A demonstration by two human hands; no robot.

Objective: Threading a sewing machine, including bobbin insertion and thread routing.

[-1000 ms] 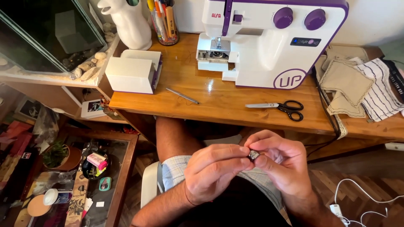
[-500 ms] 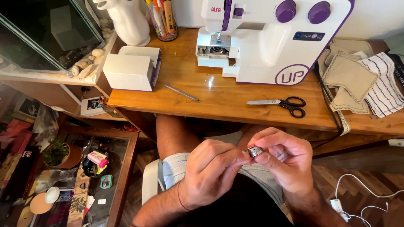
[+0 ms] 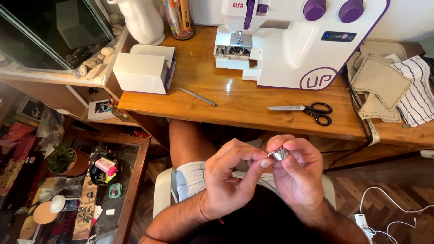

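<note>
Not much has changed over the last second: both hands were already bunched over the lap, and they've only drifted a touch closer, so the fiddly work looks ongoing. The right hand (image 3: 296,174) pinches a small metal bobbin case (image 3: 280,153) between thumb and fingers, while the left hand (image 3: 233,176) closes its fingertips on the case's near edge. It's shiny, round and silvery, with the black-handled scissors (image 3: 305,110) at 12 o'clock from it on the wooden table (image 3: 253,108).
</note>
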